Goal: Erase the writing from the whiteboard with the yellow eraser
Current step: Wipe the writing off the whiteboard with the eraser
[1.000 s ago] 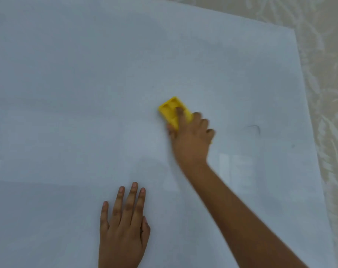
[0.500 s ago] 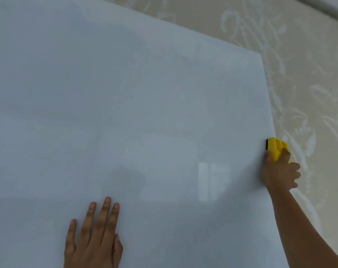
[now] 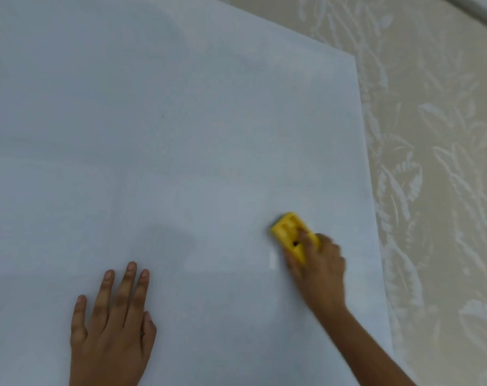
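My right hand [image 3: 319, 270] is closed around the yellow eraser [image 3: 292, 235], fingers laid over its back, pressing it flat to the whiteboard [image 3: 181, 135] in the lower right part of the sheet, a little inside the right edge. The hand and eraser are motion-blurred, so I cannot tell exactly how each finger sits. My left hand [image 3: 111, 330] lies palm-down on the board near the bottom edge, fingers extended and close together, holding nothing; I judge that it steadies the sheet. The two hands are well apart. Outward from them, the board reads as a pale, nearly blank field: I find no legible writing, only a tiny dark speck [image 3: 163, 115] in the upper middle and soft grey reflections. Beyond the right edge lies a cream cloth with a leaf pattern [image 3: 431, 162]. Judged from this, erasing is almost finished; what may be left is the speck and any faint residue too light to see here.
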Demonstrator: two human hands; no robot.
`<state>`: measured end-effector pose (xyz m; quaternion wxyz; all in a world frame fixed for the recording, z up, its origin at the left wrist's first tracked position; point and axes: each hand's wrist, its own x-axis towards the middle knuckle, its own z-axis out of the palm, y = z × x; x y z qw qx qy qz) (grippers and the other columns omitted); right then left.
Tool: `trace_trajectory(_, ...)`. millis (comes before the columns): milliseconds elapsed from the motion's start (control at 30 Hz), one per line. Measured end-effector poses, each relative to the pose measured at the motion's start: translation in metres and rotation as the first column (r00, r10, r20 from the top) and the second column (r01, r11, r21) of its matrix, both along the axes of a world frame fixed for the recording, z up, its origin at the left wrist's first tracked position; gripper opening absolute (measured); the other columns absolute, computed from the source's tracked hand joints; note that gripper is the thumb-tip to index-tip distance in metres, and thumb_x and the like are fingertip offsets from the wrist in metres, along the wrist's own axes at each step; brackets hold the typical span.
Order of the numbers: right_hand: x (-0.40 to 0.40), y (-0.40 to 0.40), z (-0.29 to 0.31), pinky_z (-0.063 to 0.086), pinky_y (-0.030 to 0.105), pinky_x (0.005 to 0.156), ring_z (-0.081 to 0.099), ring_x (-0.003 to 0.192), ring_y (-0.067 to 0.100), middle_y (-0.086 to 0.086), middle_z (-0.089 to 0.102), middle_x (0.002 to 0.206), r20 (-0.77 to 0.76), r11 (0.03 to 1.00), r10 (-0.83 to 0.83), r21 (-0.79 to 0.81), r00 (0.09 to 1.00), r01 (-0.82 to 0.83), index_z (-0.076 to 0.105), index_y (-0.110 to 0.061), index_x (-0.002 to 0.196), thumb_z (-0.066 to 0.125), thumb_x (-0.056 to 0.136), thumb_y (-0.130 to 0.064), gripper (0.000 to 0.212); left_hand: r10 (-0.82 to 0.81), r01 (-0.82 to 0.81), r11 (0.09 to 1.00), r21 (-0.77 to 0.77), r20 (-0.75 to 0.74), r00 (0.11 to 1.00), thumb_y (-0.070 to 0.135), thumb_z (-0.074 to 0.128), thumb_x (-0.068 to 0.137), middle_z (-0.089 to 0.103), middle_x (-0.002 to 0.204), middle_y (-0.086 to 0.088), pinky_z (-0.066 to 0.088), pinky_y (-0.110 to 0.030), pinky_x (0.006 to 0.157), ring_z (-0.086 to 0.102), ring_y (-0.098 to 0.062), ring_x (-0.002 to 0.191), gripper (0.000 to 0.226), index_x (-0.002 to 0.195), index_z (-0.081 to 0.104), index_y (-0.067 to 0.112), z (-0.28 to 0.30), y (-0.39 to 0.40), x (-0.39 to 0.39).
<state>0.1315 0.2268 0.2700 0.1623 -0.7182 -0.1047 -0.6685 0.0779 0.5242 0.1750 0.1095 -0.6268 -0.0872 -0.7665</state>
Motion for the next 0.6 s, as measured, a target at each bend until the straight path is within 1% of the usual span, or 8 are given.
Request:
trace_trajectory(33, 0.007, -0.019, 0.009, 0.047, 0.051, 0.074, 0.054, 0.090, 0.045, 0.028, 0.055, 0.108, -0.042, 0.988, 0.000, 0.153, 0.999, 0.007, 0.050, -0.014, 0.127, 0.055, 0.085, -0.040, 0.050, 0.001, -0.001, 1.000, 0.001, -0.006, 1.000, 0.024, 0.031, 0.092, 0.043, 0.145, -0.010, 0.030, -0.056, 0.104, 0.036, -0.029, 0.134, 0.053, 0.141, 0.042, 0.011, 0.000, 0.000, -0.001)
trace_trajectory(100, 0.021, -0.055, 0.028, 0.039, 0.057, 0.087, 0.044, 0.107, 0.046, 0.029, 0.044, 0.120, -0.142, 0.897, 0.053, 0.441, 0.988, 0.015, 0.035, -0.018, 0.137, 0.052, 0.088, -0.040, 0.056, -0.015, 0.015, 1.000, -0.005, -0.012, 1.000, 0.024, 0.031, 0.092, 0.042, 0.146, -0.010, 0.028, -0.055, 0.105, 0.035, -0.029, 0.134, 0.053, 0.142, 0.041, 0.012, 0.002, -0.002, -0.001)
trace_trajectory(133, 0.025, -0.062, 0.034, 0.036, 0.059, 0.090, 0.040, 0.111, 0.047, 0.028, 0.040, 0.124, -0.168, 0.845, 0.091, 0.535, 0.982, 0.013, 0.030, -0.019, 0.138, 0.049, 0.090, -0.042, 0.057, -0.030, 0.029, 1.000, -0.007, -0.027, 0.999, 0.024, 0.031, 0.092, 0.041, 0.146, -0.010, 0.027, -0.055, 0.107, 0.035, -0.029, 0.134, 0.052, 0.142, 0.041, 0.011, 0.000, -0.002, -0.001)
trace_trajectory(200, 0.024, -0.060, 0.042, 0.035, 0.059, 0.091, 0.038, 0.112, 0.046, 0.028, 0.039, 0.125, -0.181, 0.806, 0.107, 0.592, 0.978, 0.021, 0.027, -0.019, 0.139, 0.046, 0.091, -0.043, 0.057, -0.071, 0.072, 0.997, 0.008, -0.044, 0.997, 0.024, 0.030, 0.093, 0.041, 0.146, -0.010, 0.024, -0.054, 0.108, 0.034, -0.029, 0.135, 0.051, 0.141, 0.042, 0.011, 0.001, -0.002, -0.004)
trace_trajectory(300, 0.012, -0.015, 0.027, 0.039, 0.056, 0.086, 0.043, 0.104, 0.044, 0.028, 0.043, 0.120, -0.153, 0.891, 0.064, 0.453, 0.986, 0.012, 0.030, -0.018, 0.139, 0.048, 0.090, -0.041, 0.057, -0.089, 0.089, 0.996, 0.001, -0.090, 0.992, 0.023, 0.028, 0.093, 0.038, 0.148, -0.010, 0.019, -0.053, 0.111, 0.032, -0.030, 0.137, 0.052, 0.142, 0.039, 0.010, -0.002, 0.000, -0.003)
trace_trajectory(400, -0.009, 0.043, -0.014, 0.043, 0.051, 0.078, 0.049, 0.092, 0.041, 0.025, 0.051, 0.111, -0.024, 0.962, 0.090, 0.259, 0.996, -0.081, 0.041, -0.020, 0.132, 0.051, 0.088, -0.043, 0.051, -0.146, 0.144, 0.989, -0.020, -0.101, 0.984, 0.021, 0.027, 0.093, 0.035, 0.149, -0.011, 0.016, -0.052, 0.112, 0.029, -0.030, 0.138, 0.052, 0.143, 0.038, 0.009, 0.001, -0.002, -0.007)
trace_trajectory(500, -0.032, 0.089, -0.079, 0.045, 0.043, 0.076, 0.051, 0.088, 0.034, 0.017, 0.053, 0.110, -0.059, 0.988, 0.125, 0.102, 0.990, -0.119, 0.043, -0.028, 0.124, 0.042, 0.084, -0.048, 0.045, -0.179, 0.175, 0.984, -0.044, -0.146, 0.973, 0.017, 0.029, 0.093, 0.035, 0.149, -0.012, 0.017, -0.052, 0.112, 0.028, -0.030, 0.138, 0.052, 0.142, 0.037, 0.005, -0.001, -0.003, -0.014)
trace_trajectory(600, -0.053, 0.118, -0.154, 0.043, 0.039, 0.078, 0.044, 0.090, 0.026, 0.009, 0.047, 0.110, -0.139, 0.981, 0.188, -0.029, 0.972, -0.194, 0.044, -0.034, 0.122, 0.045, 0.081, -0.049, 0.044, -0.205, 0.200, 0.979, -0.050, -0.166, 0.965, 0.015, 0.030, 0.093, 0.036, 0.149, -0.012, 0.018, -0.053, 0.111, 0.028, -0.031, 0.139, 0.051, 0.142, 0.036, 0.004, -0.002, -0.004, -0.017)
